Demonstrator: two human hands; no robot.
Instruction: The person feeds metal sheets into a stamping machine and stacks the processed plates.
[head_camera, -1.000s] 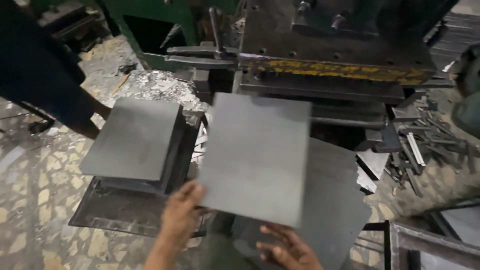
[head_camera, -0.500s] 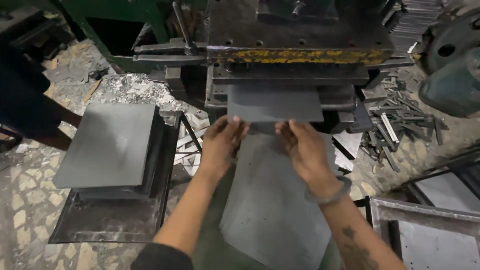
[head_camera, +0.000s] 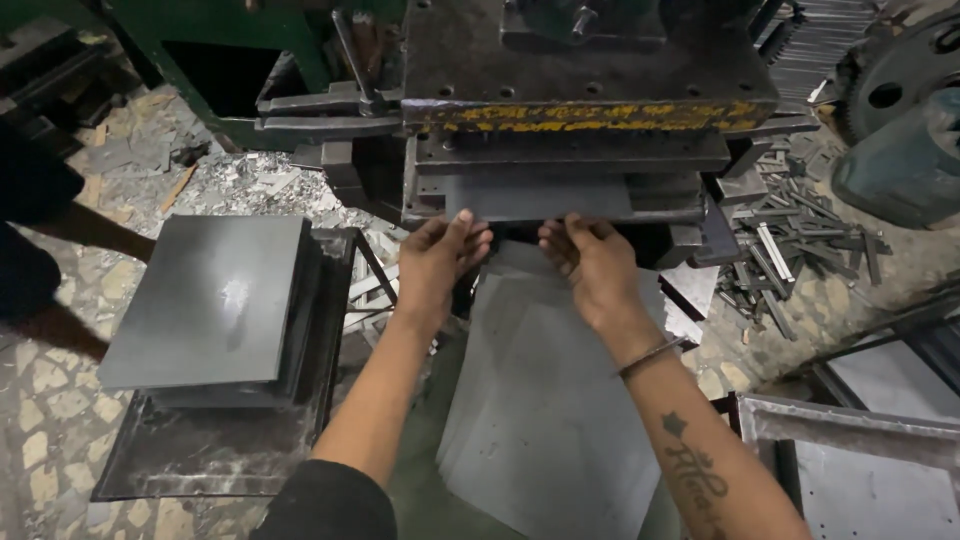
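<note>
A grey metal sheet (head_camera: 540, 197) lies in the slot of a heavy press (head_camera: 590, 110), most of it pushed under the die with only its near edge showing. My left hand (head_camera: 440, 262) grips that near edge at its left end. My right hand (head_camera: 592, 268) grips the edge at its right side, a metal bangle on the wrist. Below my hands a pile of similar grey sheets (head_camera: 545, 400) slopes toward me.
A stack of dark metal sheets (head_camera: 205, 300) rests on a low tray (head_camera: 200, 455) at left. Metal offcuts (head_camera: 800, 255) litter the floor at right, shavings (head_camera: 240, 185) at left. A metal frame (head_camera: 850, 425) stands at lower right. Another person's dark clothing (head_camera: 30, 230) is at the far left.
One second ago I held the sheet up in front of me. It was then laid into the press, and now sits deeper in the slot with both hands still on its near edge.
</note>
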